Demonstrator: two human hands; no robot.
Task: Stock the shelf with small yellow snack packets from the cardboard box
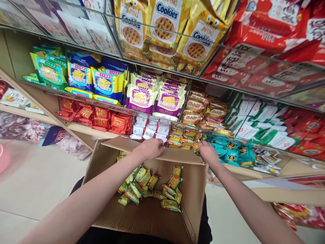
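An open cardboard box rests against my legs below the shelf, with several small yellow-and-green snack packets loose inside. My left hand is over the box's far flap, its fingers curled closed near the shelf edge; whatever they may hold is hidden. On the right, my right hand pinches a small yellow snack packet at the end of a shelf row. Matching yellow packets stand in rows between my two hands.
White packets and red packets fill compartments to the left. Teal packets lie to the right. Soda biscuit bags sit behind a glass divider, and a higher shelf edge overhangs with cookie bags.
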